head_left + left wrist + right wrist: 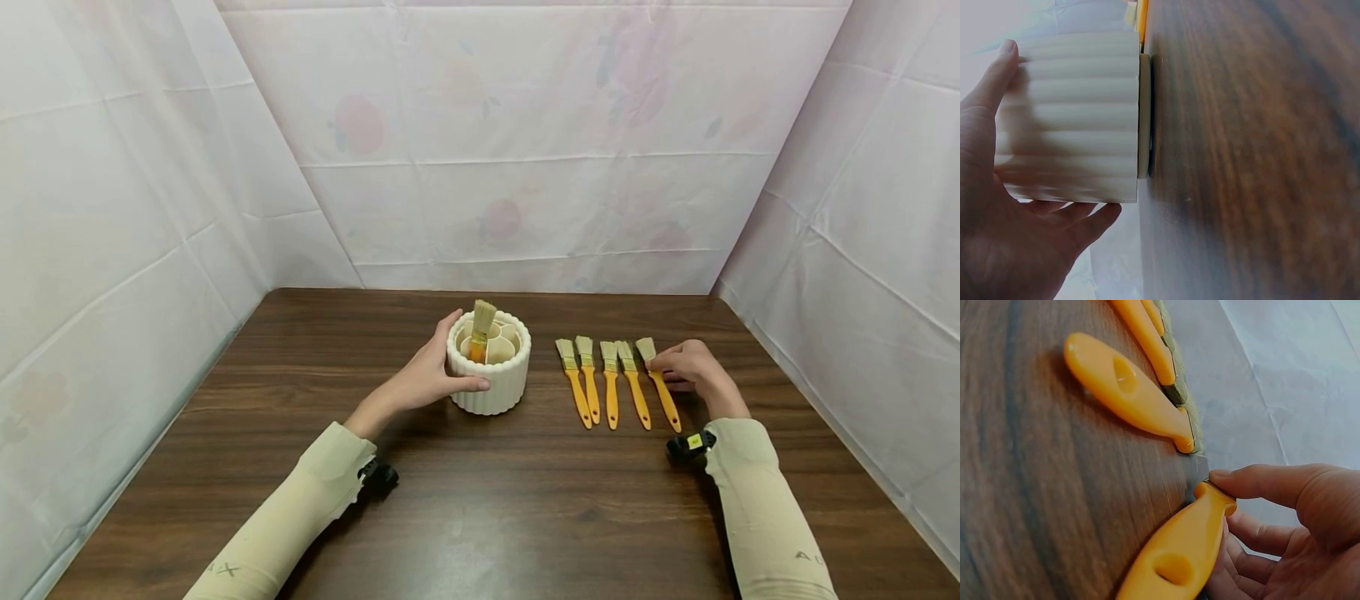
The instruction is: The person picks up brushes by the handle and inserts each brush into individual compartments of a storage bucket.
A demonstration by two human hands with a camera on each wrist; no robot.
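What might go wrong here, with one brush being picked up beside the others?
The right hand pinches the end brush close beside its neighbour, so lifting could nudge the row. The holder already has one brush standing inside; a careless drop might knock it. The left hand steadies the holder, which helps.

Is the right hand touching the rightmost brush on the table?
Touching. The right wrist view shows the right hand pinching the rightmost brush at the top of its orange handle, fingertips closed on it with no gap.

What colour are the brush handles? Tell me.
Orange, clearest in the right wrist view, where the right hand pinches one brush.
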